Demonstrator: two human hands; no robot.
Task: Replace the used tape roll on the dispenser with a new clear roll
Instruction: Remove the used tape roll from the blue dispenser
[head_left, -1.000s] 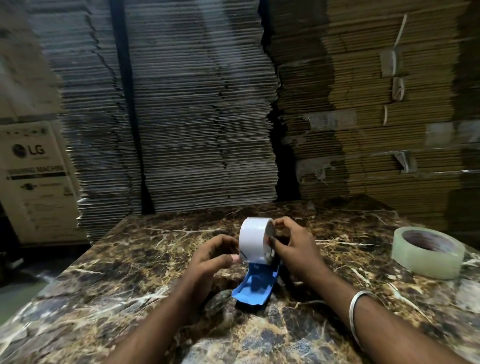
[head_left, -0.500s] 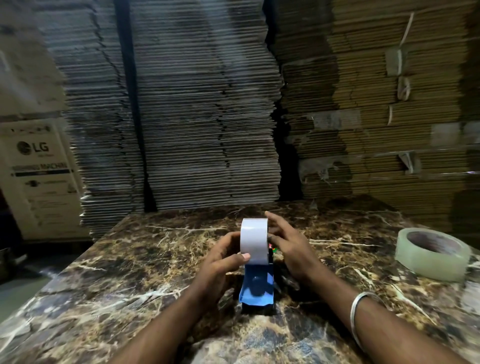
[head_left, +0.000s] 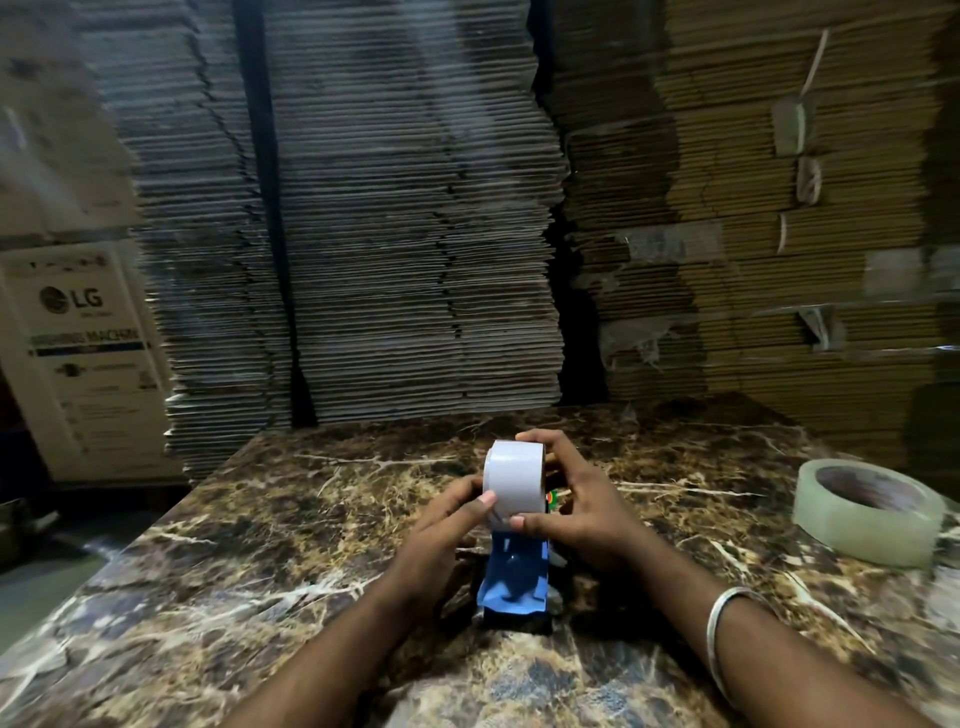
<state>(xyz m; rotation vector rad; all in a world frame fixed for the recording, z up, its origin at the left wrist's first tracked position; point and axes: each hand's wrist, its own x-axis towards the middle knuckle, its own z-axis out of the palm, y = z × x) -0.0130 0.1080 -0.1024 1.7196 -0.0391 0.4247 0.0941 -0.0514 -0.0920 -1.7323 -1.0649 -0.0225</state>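
A blue tape dispenser (head_left: 513, 584) stands on the marble table (head_left: 260, 571), its mouth toward me. A whitish tape roll (head_left: 513, 475) sits on its spindle. My left hand (head_left: 441, 530) holds the roll from the left, thumb on its lower front face. My right hand (head_left: 587, 514) wraps round the right side of the roll, thumb meeting the left thumb at the roll's lower edge. A new clear roll (head_left: 870, 512) lies flat on the table at the far right, apart from both hands.
Tall stacks of flattened cardboard (head_left: 415, 234) rise right behind the table's far edge. A printed carton (head_left: 88, 364) stands at the left beyond the table. The floor drops away at the table's left edge.
The dispenser has turned to face me squarely. Both thumbs have moved down onto the roll's lower front edge, and my right fingers now wrap over the roll's top right.
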